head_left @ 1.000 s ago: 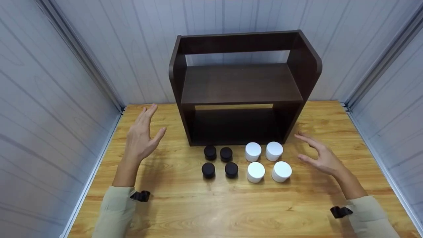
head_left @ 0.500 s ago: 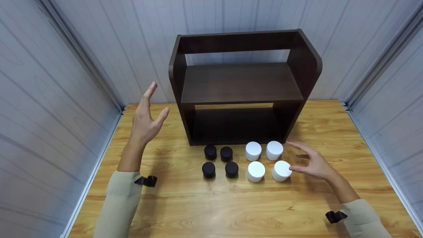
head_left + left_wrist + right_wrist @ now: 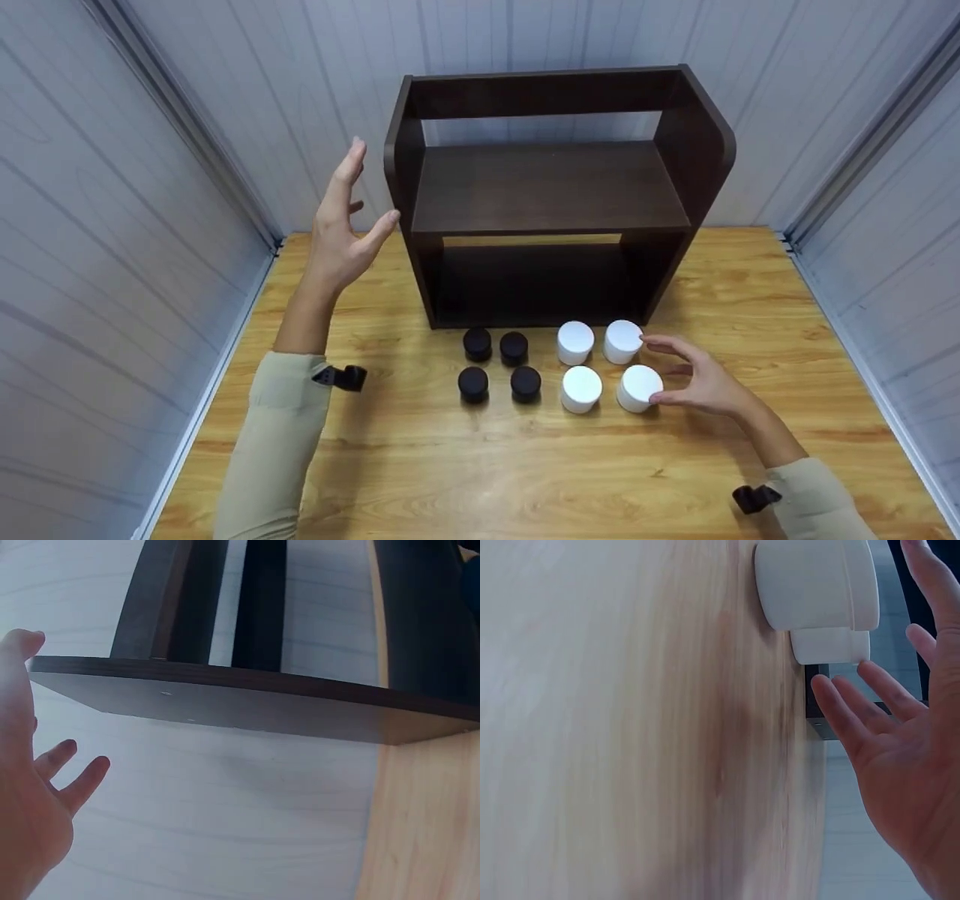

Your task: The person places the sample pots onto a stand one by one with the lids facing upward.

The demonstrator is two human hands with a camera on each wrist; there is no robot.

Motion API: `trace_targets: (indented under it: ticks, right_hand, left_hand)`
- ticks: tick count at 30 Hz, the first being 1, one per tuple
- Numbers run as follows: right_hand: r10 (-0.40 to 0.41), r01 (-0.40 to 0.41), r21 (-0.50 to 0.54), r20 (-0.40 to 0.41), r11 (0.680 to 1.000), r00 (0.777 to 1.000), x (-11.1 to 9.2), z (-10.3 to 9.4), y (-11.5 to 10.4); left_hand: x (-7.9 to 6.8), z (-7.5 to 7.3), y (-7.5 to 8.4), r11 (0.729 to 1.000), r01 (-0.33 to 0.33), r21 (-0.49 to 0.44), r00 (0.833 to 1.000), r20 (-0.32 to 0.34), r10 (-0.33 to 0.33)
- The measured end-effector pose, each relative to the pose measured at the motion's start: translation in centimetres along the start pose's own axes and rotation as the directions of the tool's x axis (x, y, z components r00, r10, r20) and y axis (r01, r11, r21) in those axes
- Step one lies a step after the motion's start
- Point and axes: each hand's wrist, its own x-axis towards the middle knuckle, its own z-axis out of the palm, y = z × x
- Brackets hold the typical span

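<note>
My left hand [image 3: 341,232] is raised beside the left side panel of a dark brown two-tier shelf [image 3: 551,187], fingers spread and nothing held. In the left wrist view its thumb and fingers [image 3: 86,784] are apart near the shelf's side panel [image 3: 262,709]. My right hand [image 3: 705,382] reaches in from the right, thumb and fingertips right at the front right white jar [image 3: 639,388] and the back right white jar [image 3: 622,342]. The right wrist view shows the fingers extended beside a white jar [image 3: 817,585], not curled round it.
Two more white jars, one at the back [image 3: 575,343] and one at the front [image 3: 581,389], stand to the left. Several small black jars [image 3: 473,385] stand left of these, before the shelf. Pale panel walls [image 3: 150,262] enclose the wooden table [image 3: 480,480].
My left hand has risen and moved forward along the shelf's left side. My right hand has moved left, up to the right-hand white jars. The jars have stayed in place.
</note>
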Motion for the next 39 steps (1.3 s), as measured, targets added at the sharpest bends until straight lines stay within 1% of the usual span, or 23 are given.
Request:
trace_targets:
  ticks: [3,6,10,14,18,22,25,29,33,39]
  right_hand:
    - [-0.017,0.017,0.029,0.008,0.999,1.000,-0.1,0.2,0.2]
    - [-0.019,0.018,0.040,0.013,0.999,1.000,-0.3,0.4,0.3]
    - [0.014,-0.015,0.057,0.014,0.998,1.000,-0.4,0.8,0.3]
    - [0.020,-0.021,0.067,0.023,0.998,1.000,-0.5,1.2,0.5]
    - [0.002,-0.006,0.083,0.044,0.997,0.999,-0.8,1.4,0.7]
    - [-0.010,0.004,0.093,0.064,0.996,0.998,-0.8,1.5,0.8]
    - [0.011,-0.017,0.076,0.077,0.997,0.997,-0.7,1.6,0.7]
    - [0.056,-0.060,0.048,0.089,0.997,0.995,-0.7,1.5,0.5]
    - [0.080,-0.086,0.055,0.096,0.995,0.992,-0.8,1.5,0.3]
    - [0.094,-0.101,0.082,0.088,0.992,0.992,-0.8,1.6,0.3]
  left_hand:
    - [0.9,0.1,0.2,1.000,-0.015,-0.026,1.000,-0.008,0.014]
    - [1.6,0.2,0.4,0.999,-0.022,-0.032,1.000,-0.009,0.022]
    - [2.6,0.4,0.5,0.999,-0.037,-0.022,0.999,-0.005,0.037]
    - [3.2,0.6,0.6,0.999,-0.039,-0.012,0.999,-0.004,0.039]
    - [3.5,0.8,0.6,1.000,-0.027,-0.016,1.000,0.001,0.027]
    - [3.9,1.2,0.6,0.998,-0.007,-0.067,1.000,-0.017,0.006]
    - [4.1,1.4,0.5,0.994,-0.006,-0.109,0.999,-0.034,0.002]
    - [4.1,1.6,0.3,0.991,-0.012,-0.135,0.999,-0.034,0.008]
    - [4.1,1.6,0.0,0.992,-0.025,-0.125,0.999,-0.029,0.022]
    - [4.3,1.6,-0.2,0.993,-0.050,-0.105,0.999,-0.026,0.047]
